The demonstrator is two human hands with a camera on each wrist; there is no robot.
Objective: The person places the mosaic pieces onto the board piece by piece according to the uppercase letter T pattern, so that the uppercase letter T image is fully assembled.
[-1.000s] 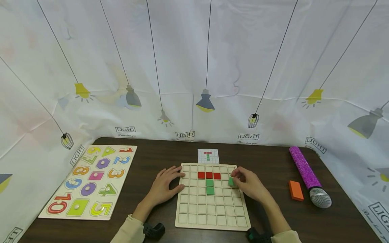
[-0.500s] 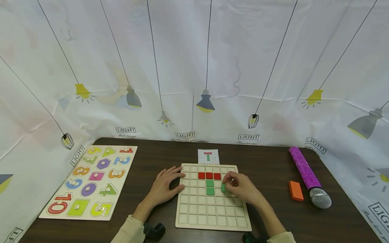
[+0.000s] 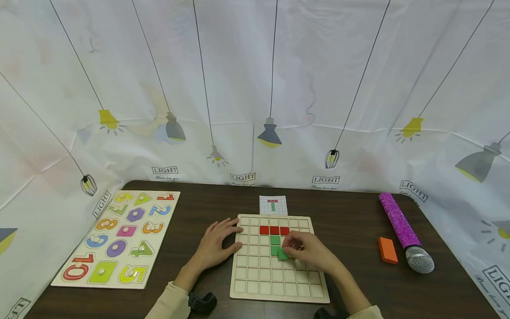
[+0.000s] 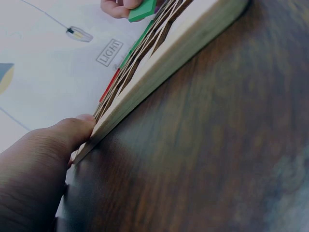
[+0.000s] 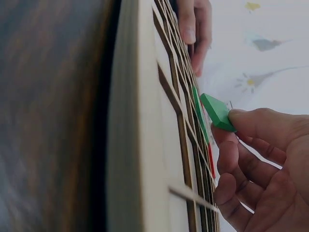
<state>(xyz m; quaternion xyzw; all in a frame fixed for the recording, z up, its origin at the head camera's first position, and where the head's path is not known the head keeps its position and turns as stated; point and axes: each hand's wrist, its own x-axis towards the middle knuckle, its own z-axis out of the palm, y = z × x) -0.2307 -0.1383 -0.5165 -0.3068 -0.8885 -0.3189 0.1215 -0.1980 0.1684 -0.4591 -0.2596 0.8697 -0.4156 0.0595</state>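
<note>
A wooden grid board [image 3: 263, 288] lies on the dark table, with a row of red square tiles [image 3: 274, 230] and two green tiles [image 3: 275, 240] below the middle one, set in its cells. Between thumb and fingertips my right hand [image 3: 308, 250] pinches another green tile [image 5: 217, 112], tilted and raised over the board just below the lower green one. My left hand [image 3: 217, 243] lies at the board's left edge, fingers spread, thumb and fingertips touching the rim. Behind the board is a small pattern card [image 3: 273, 205] printed with a red and green T.
A number-and-shape puzzle board [image 3: 119, 239] lies at the left of the table [image 3: 199, 199]. On the right are an orange block [image 3: 388, 250] and a glittery purple microphone [image 3: 402, 226]. A white curtain [image 3: 223, 88] printed with lamps hangs behind.
My right hand has moved left across the board with the green tile, from the right-hand columns to beside the green column. My left hand has stayed in place.
</note>
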